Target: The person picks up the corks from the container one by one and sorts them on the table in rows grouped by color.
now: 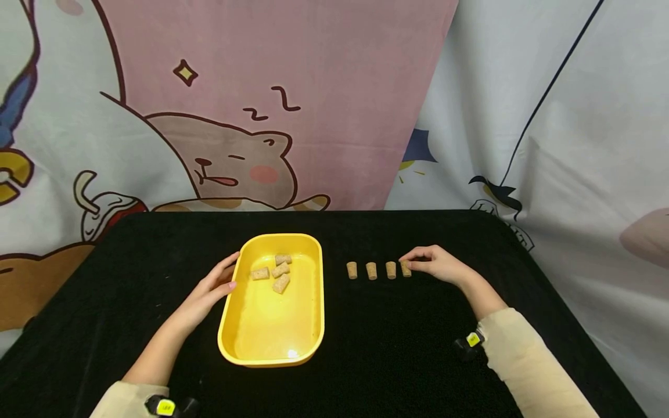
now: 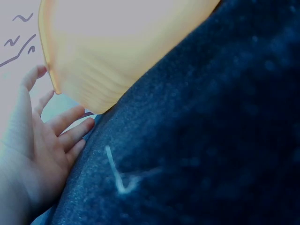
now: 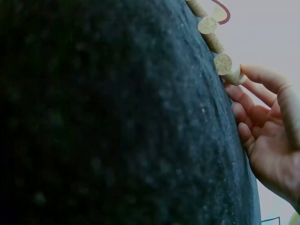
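A yellow plastic tray [image 1: 270, 334] lies lengthwise on the black cloth, with several corks [image 1: 281, 284] loose in its far half. Along its left side rests my left hand [image 1: 205, 295], fingers loosely extended and the thumb at the rim. In the left wrist view the fingertips [image 2: 86, 124] stand against the tray's outer wall. To the right of the tray, several corks stand upright in a row. My right hand [image 1: 441, 267] pinches the rightmost cork [image 1: 406, 270] between thumb and fingers, close beside its neighbour cork [image 1: 391, 270]. Some right-hand fingers curl near the cloth.
Black cloth [image 1: 376, 348] covers the table. Behind it hangs a printed curtain [image 1: 345, 145] with cartoon animals. The leftmost standing cork [image 1: 352, 270] is a short way from the tray's right wall.
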Demonstrator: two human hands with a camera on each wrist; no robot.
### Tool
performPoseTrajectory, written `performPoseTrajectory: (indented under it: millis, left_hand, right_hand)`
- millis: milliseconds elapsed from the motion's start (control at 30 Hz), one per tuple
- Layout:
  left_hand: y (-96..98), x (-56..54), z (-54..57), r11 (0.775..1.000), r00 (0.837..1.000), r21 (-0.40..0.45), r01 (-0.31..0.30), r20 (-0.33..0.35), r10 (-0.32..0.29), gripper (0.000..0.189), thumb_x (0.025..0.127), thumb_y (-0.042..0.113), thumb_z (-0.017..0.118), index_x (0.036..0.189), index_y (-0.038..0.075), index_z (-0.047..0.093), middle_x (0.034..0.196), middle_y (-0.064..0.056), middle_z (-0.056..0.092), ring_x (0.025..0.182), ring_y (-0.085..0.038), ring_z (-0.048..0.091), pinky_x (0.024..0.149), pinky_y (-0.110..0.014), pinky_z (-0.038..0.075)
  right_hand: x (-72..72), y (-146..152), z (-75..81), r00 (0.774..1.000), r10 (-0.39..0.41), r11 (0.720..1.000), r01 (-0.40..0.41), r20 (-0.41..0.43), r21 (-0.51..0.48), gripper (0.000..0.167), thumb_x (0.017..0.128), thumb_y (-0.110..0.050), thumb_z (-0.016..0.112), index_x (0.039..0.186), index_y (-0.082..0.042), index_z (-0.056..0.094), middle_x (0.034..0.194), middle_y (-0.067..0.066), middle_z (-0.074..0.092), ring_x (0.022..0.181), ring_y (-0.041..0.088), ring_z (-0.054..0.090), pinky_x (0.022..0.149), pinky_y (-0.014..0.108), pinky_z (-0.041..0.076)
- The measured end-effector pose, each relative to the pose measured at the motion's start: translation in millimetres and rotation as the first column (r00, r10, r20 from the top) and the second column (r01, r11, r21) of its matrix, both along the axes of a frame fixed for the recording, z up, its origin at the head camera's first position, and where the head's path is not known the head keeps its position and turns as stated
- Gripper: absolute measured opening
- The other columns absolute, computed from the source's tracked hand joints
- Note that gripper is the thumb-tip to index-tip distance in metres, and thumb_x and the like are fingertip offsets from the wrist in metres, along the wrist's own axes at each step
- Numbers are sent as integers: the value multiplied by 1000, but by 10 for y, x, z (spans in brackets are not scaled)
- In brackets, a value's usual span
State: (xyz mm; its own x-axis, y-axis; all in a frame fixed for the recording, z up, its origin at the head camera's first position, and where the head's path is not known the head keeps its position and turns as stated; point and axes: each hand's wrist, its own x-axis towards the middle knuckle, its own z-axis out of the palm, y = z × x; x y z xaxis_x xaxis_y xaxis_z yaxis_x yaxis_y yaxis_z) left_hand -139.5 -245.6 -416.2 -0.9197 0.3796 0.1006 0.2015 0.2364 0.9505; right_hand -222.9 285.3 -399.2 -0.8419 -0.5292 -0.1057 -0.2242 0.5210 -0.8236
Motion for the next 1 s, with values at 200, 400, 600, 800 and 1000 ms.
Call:
performPoseTrajectory:
  millis: [200, 400, 600, 800, 1000]
  left_hand:
    - [-2, -2, -7, 1000, 1000, 8, 3, -5, -3, 57, 102, 15, 43, 153, 11, 18, 149, -28, 28, 129, -44, 37, 92, -21, 40]
    - [3, -5, -13, 1000, 1000, 7, 5, -10, -5, 57, 102, 15, 43, 153, 11, 19, 149, -28, 29, 129, -44, 37, 92, -20, 39]
    - [-1, -6, -20, 1000, 1000, 21, 11, -12, -11, 57, 102, 15, 43, 153, 10, 19, 149, -28, 29, 129, -45, 37, 92, -19, 39]
    - [-10, -9, -35, 1000, 1000, 25, 14, -12, -14, 57, 102, 14, 43, 153, 10, 18, 149, -28, 29, 129, -45, 37, 92, -21, 40]
    - [-14, -12, -30, 999, 1000, 33, 19, -16, -19, 56, 102, 13, 43, 153, 10, 19, 149, -28, 29, 129, -45, 36, 92, -20, 40]
  right_hand:
    - [8, -1, -2, 999, 15, 1000, -15, -32, 22, 28, 95, -17, 57, 117, -2, 64, 116, 13, 60, 107, 29, 55, 91, 44, 43]
    - [12, 6, -11, 998, 25, 998, -22, -65, 53, 27, 94, -17, 58, 117, -5, 66, 115, 10, 61, 106, 27, 54, 90, 44, 42]
    - [22, -1, -5, 998, 28, 998, -24, -64, 53, 29, 93, -16, 60, 118, -4, 65, 115, 11, 60, 105, 28, 54, 89, 44, 43]
    - [36, -35, 88, 997, 4, 996, 3, -77, 92, 34, 91, -17, 62, 122, -3, 62, 115, 12, 59, 102, 26, 54, 83, 40, 44]
    - [69, -103, 284, 979, -31, 996, 46, -200, 71, 34, 89, -19, 66, 121, -4, 64, 114, 13, 60, 100, 28, 53, 79, 40, 43]
